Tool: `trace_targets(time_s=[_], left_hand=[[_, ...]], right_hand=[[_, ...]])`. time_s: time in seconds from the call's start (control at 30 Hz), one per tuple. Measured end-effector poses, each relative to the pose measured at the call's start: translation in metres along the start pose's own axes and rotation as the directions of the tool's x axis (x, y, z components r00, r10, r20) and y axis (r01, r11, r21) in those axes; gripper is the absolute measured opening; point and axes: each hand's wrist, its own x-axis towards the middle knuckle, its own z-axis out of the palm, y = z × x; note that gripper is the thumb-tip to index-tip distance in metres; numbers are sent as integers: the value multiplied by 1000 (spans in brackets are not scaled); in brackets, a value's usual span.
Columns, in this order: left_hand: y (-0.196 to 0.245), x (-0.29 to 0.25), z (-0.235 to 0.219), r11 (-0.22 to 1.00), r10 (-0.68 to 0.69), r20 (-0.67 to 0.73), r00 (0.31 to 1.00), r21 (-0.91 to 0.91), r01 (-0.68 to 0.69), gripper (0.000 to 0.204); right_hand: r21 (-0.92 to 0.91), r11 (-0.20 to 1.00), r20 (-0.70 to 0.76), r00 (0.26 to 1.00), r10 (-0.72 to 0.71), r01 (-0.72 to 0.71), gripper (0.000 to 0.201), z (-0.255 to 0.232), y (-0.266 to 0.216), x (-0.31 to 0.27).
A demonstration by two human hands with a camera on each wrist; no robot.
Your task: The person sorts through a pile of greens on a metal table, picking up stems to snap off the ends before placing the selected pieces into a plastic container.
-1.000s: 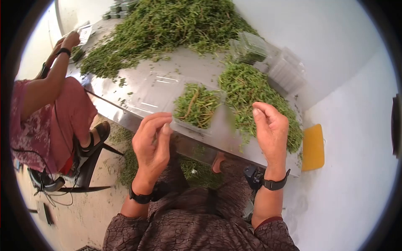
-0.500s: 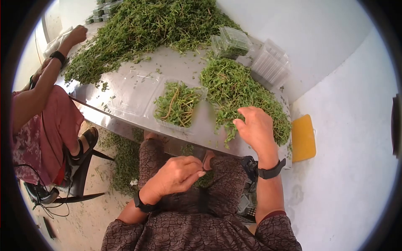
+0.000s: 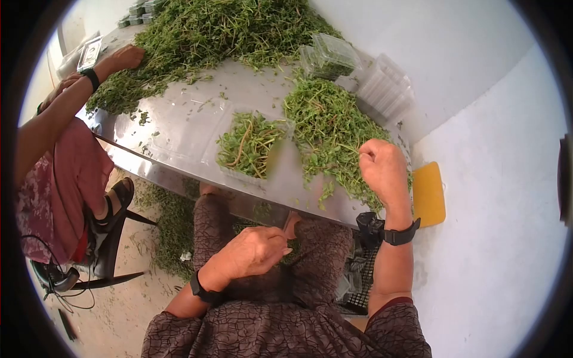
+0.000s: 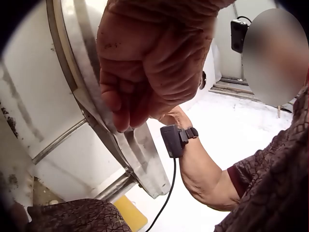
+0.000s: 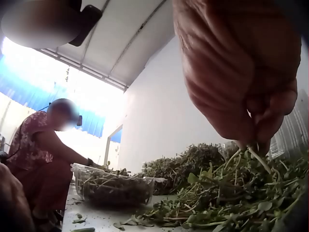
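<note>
In the head view my right hand [image 3: 384, 172] is over the smaller heap of leafy green stems [image 3: 328, 119] at the table's right side. Its fingertips pinch pale stems [image 5: 260, 159] at the top of that heap in the right wrist view. My left hand [image 3: 253, 250] hangs above my lap, in front of the table edge, its fingers loosely curled and nothing showing between them. A clear plastic clamshell box [image 5: 113, 186] filled with stems sits left of the heap, its lid [image 3: 188, 128] folded open toward the left.
A large pile of greens [image 3: 233, 36] covers the table's back. Stacked clear boxes [image 3: 385, 89] stand by the wall, and a yellow board [image 3: 428, 194] is beside the table. Another person [image 3: 59, 179] sits at the left, one hand at the pile. A black crate [image 3: 358, 286] is below.
Both hands were raised near the filled box and heap; my left hand has dropped to my lap. My right hand has shifted right over the heap, fingers curling in. The other person's hand has reached the pile.
</note>
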Motion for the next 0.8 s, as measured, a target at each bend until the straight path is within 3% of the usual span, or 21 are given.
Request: trace_targets(time_s=[0.07, 0.13, 0.27, 0.33, 0.37, 0.43, 0.5, 0.53, 0.6, 0.73, 0.8], left_hand=[[-2, 0, 1, 1000, 5, -2, 1000, -9, -5, 13], [-4, -1, 2, 1000, 8, -8, 1000, -16, -8, 16], [0, -1, 0, 995, -49, 11, 999, -91, 50, 11], [8, 4, -4, 987, -67, 3, 998, -145, 67, 10], [12, 9, -8, 989, -13, -69, 998, -148, 3, 13], [22, 18, -14, 988, 40, -141, 989, -145, -60, 19], [33, 27, -20, 991, 58, -285, 957, -100, -90, 32], [36, 32, -21, 991, 56, -282, 958, -99, -88, 32], [41, 40, -20, 980, 197, -466, 863, 131, -153, 40], [41, 44, -18, 960, 204, -427, 881, 264, -94, 51], [37, 44, -14, 909, 238, -391, 889, 413, -61, 51]], right_hand=[[-20, 1000, 25, 999, 20, -20, 8, -4, 1, -7], [22, 1000, 154, 988, 5, -9, 9, -3, 2, -15], [6, 995, 124, 987, -100, 100, 9, 0, 6, -27], [134, 989, 103, 992, -75, 61, 7, -9, -3, -30], [136, 989, 104, 992, -74, 60, 7, -15, -9, -32], [286, 944, 136, 983, 127, -161, 6, -24, -23, -36], [343, 921, 158, 978, 138, -185, 6, -23, -27, -44], [397, 893, 182, 972, 148, -211, 5, -22, -28, -49], [424, 888, 205, 974, 95, -176, 4, -21, -31, -58], [457, 884, 271, 962, -35, -97, 5, -25, -43, -72], [478, 875, 308, 948, -86, -76, 7, -28, -46, -76]])
